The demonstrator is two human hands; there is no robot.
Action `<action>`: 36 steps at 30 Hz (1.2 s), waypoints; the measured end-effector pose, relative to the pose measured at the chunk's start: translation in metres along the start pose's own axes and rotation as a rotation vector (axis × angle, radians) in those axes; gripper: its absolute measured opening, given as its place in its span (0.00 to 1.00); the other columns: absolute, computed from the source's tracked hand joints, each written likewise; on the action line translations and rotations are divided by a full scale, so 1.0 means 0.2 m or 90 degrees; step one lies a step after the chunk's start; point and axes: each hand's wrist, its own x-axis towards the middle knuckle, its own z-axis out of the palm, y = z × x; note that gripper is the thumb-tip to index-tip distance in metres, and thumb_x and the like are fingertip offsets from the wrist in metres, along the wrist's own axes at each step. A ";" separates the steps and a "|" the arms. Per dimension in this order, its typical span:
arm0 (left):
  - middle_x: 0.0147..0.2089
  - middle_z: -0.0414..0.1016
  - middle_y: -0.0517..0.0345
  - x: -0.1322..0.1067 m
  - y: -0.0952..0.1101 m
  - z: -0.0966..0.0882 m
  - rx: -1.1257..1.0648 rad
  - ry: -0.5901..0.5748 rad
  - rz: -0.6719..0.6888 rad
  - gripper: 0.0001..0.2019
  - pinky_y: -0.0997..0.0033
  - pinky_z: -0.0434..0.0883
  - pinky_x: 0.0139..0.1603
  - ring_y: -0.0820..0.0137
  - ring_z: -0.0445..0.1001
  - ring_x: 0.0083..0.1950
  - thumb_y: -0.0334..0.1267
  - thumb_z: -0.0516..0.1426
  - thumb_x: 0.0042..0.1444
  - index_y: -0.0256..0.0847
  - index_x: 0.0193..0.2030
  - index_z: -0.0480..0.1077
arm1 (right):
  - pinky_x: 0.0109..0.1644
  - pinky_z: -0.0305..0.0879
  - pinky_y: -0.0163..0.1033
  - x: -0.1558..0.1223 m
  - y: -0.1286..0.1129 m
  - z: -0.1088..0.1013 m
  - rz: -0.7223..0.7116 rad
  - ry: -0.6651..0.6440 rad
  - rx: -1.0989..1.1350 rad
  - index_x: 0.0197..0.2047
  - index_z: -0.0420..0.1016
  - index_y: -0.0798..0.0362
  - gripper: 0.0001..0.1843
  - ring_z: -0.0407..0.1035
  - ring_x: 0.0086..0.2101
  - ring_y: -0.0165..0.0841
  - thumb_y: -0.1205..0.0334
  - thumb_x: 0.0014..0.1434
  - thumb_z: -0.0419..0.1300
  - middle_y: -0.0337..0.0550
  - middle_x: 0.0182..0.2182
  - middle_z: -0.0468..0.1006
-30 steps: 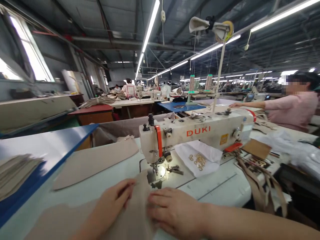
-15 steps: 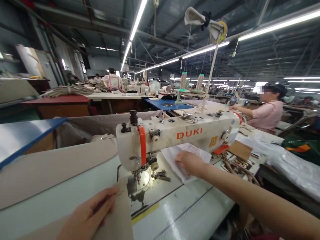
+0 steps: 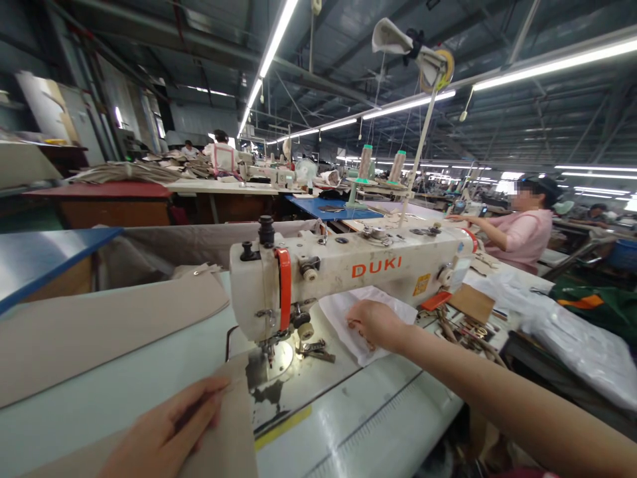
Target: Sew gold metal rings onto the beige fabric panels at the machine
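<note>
My left hand (image 3: 172, 425) lies at the lower left on a beige fabric panel (image 3: 231, 431). Its thumb and fingers are drawn together at the panel's upper edge. To the right, my right hand (image 3: 375, 324) reaches beneath the arm of the white sewing machine (image 3: 343, 265) onto a crumpled white sheet (image 3: 343, 325). Those fingers are bent and closed over small brownish bits, too small and covered to name. Between the hands, the needle and presser foot (image 3: 271, 352) stand over the lit needle plate, beside a small metal attachment (image 3: 316, 350).
Another large beige panel (image 3: 114, 325) lies on the table at left. Small tools and strips (image 3: 465, 325) sit right of the machine, near clear plastic wrapping (image 3: 577, 352). A thread stand (image 3: 418, 146) rises behind. A co-worker (image 3: 522, 229) sits at right.
The right fingers have curled more on the white sheet, and brownish bits now show beneath them. My left hand stays on the beige panel. The whole view has shifted slightly.
</note>
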 end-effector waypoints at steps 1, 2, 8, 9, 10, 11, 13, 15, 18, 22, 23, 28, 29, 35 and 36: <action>0.25 0.75 0.71 -0.01 0.01 0.00 0.007 0.005 0.000 0.19 0.68 0.68 0.35 0.63 0.73 0.26 0.57 0.48 0.46 0.57 0.40 0.71 | 0.41 0.61 0.35 -0.01 0.00 0.00 0.000 0.000 -0.001 0.36 0.76 0.56 0.10 0.71 0.39 0.36 0.71 0.60 0.53 0.47 0.36 0.78; 0.26 0.76 0.69 -0.01 0.02 0.00 0.013 0.010 0.000 0.20 0.68 0.67 0.35 0.63 0.74 0.27 0.56 0.48 0.47 0.54 0.42 0.71 | 0.42 0.61 0.35 -0.02 0.01 0.01 -0.002 -0.003 -0.001 0.37 0.76 0.56 0.10 0.71 0.40 0.36 0.70 0.60 0.53 0.47 0.37 0.78; 0.25 0.75 0.63 -0.04 0.08 -0.01 0.040 -0.007 0.008 0.23 0.70 0.66 0.34 0.64 0.72 0.25 0.54 0.47 0.49 0.43 0.45 0.69 | 0.42 0.64 0.36 -0.02 -0.01 0.02 -0.013 -0.034 -0.003 0.37 0.77 0.58 0.11 0.71 0.41 0.39 0.67 0.62 0.53 0.50 0.37 0.78; 0.25 0.75 0.63 -0.05 0.09 -0.01 0.039 0.001 0.007 0.23 0.71 0.65 0.34 0.64 0.72 0.25 0.53 0.47 0.49 0.43 0.44 0.69 | 0.42 0.64 0.37 -0.01 -0.02 0.02 -0.009 -0.037 -0.005 0.37 0.77 0.59 0.11 0.72 0.40 0.40 0.68 0.61 0.53 0.52 0.37 0.78; 0.25 0.75 0.64 -0.05 0.10 -0.01 0.034 0.014 0.007 0.22 0.71 0.65 0.34 0.65 0.71 0.25 0.53 0.47 0.49 0.43 0.44 0.69 | 0.42 0.64 0.38 0.00 -0.03 0.02 -0.003 -0.040 -0.006 0.37 0.77 0.60 0.11 0.72 0.40 0.41 0.69 0.61 0.52 0.53 0.37 0.78; 0.24 0.75 0.64 -0.06 0.11 -0.01 0.028 0.027 0.008 0.21 0.71 0.64 0.34 0.65 0.71 0.25 0.52 0.47 0.49 0.43 0.43 0.69 | 0.42 0.65 0.38 0.01 -0.03 0.03 0.004 -0.043 -0.006 0.37 0.76 0.61 0.10 0.72 0.40 0.42 0.70 0.61 0.53 0.55 0.37 0.77; 0.23 0.74 0.66 -0.07 0.13 -0.01 0.015 0.058 0.011 0.19 0.71 0.64 0.34 0.66 0.70 0.24 0.51 0.47 0.50 0.44 0.41 0.69 | 0.42 0.65 0.40 0.03 -0.05 0.03 0.018 -0.048 -0.001 0.38 0.76 0.63 0.09 0.72 0.41 0.42 0.70 0.60 0.55 0.57 0.37 0.77; 0.22 0.74 0.68 -0.08 0.15 -0.01 0.010 0.056 0.011 0.16 0.72 0.64 0.33 0.67 0.70 0.23 0.50 0.48 0.50 0.46 0.39 0.70 | 0.44 0.66 0.42 0.05 -0.05 0.04 0.034 -0.055 0.012 0.39 0.74 0.62 0.08 0.71 0.41 0.40 0.67 0.60 0.57 0.54 0.38 0.76; 0.22 0.74 0.70 -0.08 0.15 -0.02 0.006 0.037 0.021 0.15 0.74 0.63 0.32 0.67 0.72 0.24 0.50 0.49 0.50 0.48 0.37 0.71 | 0.46 0.67 0.46 0.05 -0.04 0.03 0.059 -0.056 0.050 0.41 0.72 0.60 0.10 0.71 0.40 0.35 0.60 0.62 0.57 0.46 0.40 0.75; 0.21 0.74 0.72 -0.08 0.11 -0.01 -0.004 0.064 0.051 0.15 0.74 0.63 0.30 0.70 0.70 0.22 0.50 0.47 0.52 0.51 0.36 0.72 | 0.43 0.66 0.37 0.01 -0.02 0.01 0.093 0.002 0.145 0.33 0.76 0.57 0.06 0.73 0.36 0.34 0.70 0.58 0.58 0.46 0.33 0.79; 0.21 0.74 0.72 -0.08 0.09 -0.01 -0.002 0.062 0.059 0.15 0.74 0.64 0.30 0.69 0.70 0.22 0.50 0.47 0.52 0.52 0.36 0.73 | 0.41 0.65 0.35 -0.01 -0.01 0.00 0.102 0.027 0.175 0.33 0.78 0.57 0.08 0.73 0.35 0.34 0.72 0.56 0.57 0.46 0.33 0.80; 0.37 0.81 0.68 -0.10 0.10 -0.01 -0.004 0.026 0.128 0.14 0.70 0.69 0.42 0.60 0.76 0.40 0.50 0.53 0.48 0.53 0.35 0.77 | 0.33 0.66 0.31 -0.11 -0.08 -0.05 0.103 0.133 0.343 0.36 0.79 0.56 0.10 0.74 0.30 0.32 0.70 0.55 0.56 0.42 0.31 0.81; 0.38 0.81 0.66 -0.12 0.12 -0.01 -0.009 0.017 0.137 0.14 0.70 0.69 0.43 0.60 0.76 0.41 0.50 0.54 0.48 0.52 0.35 0.78 | 0.32 0.66 0.31 -0.12 -0.11 -0.06 0.093 0.146 0.373 0.36 0.79 0.56 0.10 0.73 0.29 0.31 0.68 0.55 0.56 0.42 0.30 0.81; 0.27 0.76 0.61 -0.23 0.23 0.00 -0.111 -0.048 0.157 0.12 0.73 0.68 0.32 0.69 0.72 0.26 0.42 0.52 0.52 0.43 0.36 0.75 | 0.34 0.67 0.31 -0.17 -0.41 -0.05 -0.015 0.231 0.661 0.31 0.78 0.54 0.07 0.73 0.30 0.31 0.63 0.53 0.59 0.41 0.28 0.80; 0.26 0.75 0.62 -0.24 0.23 0.01 -0.140 -0.057 0.165 0.10 0.74 0.68 0.31 0.70 0.72 0.26 0.40 0.52 0.53 0.42 0.35 0.74 | 0.34 0.67 0.31 -0.16 -0.46 -0.04 -0.029 0.225 0.706 0.30 0.78 0.54 0.06 0.73 0.30 0.31 0.63 0.52 0.60 0.41 0.28 0.80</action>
